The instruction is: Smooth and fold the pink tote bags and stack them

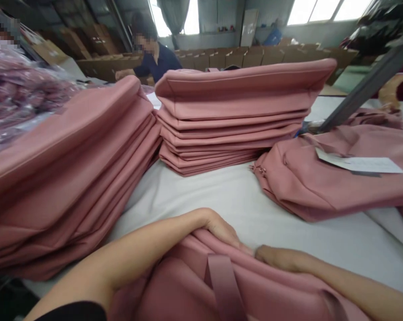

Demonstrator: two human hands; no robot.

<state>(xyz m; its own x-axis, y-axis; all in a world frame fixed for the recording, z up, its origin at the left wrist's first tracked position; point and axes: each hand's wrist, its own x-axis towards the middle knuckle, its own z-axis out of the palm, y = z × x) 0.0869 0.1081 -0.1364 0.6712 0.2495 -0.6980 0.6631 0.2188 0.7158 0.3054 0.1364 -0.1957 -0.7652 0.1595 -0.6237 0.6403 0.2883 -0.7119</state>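
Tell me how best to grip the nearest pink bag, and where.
I'd grip the bag by its far edge, coming from the far side, where the left hand and right hand lie. That edge runs crosswise in long folds, likely giving both hands purchase; the strap loops nearer the camera, seemingly a poorer hold.

Passage lay between the held bag (179, 287) and the far stack (234, 104).
Over the white cloth (214, 194), the left stack (71, 178) and the right bag (321, 189) narrowed it.

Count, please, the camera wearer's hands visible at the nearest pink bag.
2: the left hand is at the pink bag's far edge; the right hand is beside it, rightward. Some fingers are hidden.
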